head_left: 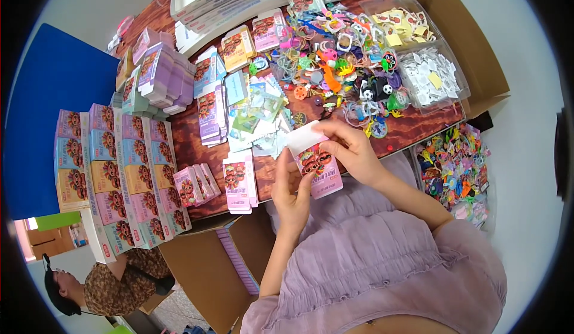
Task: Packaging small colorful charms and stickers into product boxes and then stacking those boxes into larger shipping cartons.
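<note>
Between my two hands is a flattened pink carton [326,181] with a printed cartoon figure and a white flap at its upper end. The thumb of my left hand [290,199] presses on the carton's printed face from the left. At the upper right, my right hand [353,155] pinches the edge by the white flap. Nearest to my left hand, a small stack of pink flat cartons [237,181] lies at the table's front edge. Beyond the carton spreads a loose pile of printed cards and clear packets [257,116].
A heap of small colourful toys [335,59] covers the table's far middle. Clear trays of paper slips [430,74] stand at right. Filled carton rows [125,181] and stacked cartons [161,77] sit at left. A cardboard box [209,268] is below; another person [119,280] sits lower left.
</note>
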`<state>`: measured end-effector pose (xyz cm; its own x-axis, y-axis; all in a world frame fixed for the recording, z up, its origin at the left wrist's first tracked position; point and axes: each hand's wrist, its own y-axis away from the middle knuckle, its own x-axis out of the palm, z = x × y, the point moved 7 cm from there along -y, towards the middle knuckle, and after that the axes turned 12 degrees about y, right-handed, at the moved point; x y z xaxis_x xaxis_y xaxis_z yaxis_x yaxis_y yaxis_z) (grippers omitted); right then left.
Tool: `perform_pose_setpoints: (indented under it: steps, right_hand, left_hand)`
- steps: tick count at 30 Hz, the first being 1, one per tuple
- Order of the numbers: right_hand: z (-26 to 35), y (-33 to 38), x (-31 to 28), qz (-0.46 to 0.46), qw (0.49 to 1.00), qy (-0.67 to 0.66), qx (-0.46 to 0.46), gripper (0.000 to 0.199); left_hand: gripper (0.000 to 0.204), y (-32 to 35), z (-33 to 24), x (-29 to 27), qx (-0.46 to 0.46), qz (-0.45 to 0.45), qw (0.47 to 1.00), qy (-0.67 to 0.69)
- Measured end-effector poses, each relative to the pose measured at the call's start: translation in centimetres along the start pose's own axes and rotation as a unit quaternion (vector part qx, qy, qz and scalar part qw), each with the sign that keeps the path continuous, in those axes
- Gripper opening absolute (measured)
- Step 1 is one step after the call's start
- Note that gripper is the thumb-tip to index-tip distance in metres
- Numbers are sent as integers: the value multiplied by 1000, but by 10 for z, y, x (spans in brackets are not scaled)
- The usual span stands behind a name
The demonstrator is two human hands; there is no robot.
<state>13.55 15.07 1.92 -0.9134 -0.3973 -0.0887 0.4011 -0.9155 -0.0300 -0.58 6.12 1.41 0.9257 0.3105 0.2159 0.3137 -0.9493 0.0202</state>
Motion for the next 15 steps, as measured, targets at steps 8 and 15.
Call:
perform_pose_setpoints:
  steps: [8, 15]
  right_hand:
    - [-6, -5, -1, 123, 991, -54, -6, 24]
    - [-9, 0, 4, 116, 993, 8, 4, 13]
  left_hand:
    - [59, -6, 10, -10, -55, 58, 997, -1]
    - [75, -2, 8, -3, -83, 69, 994, -13]
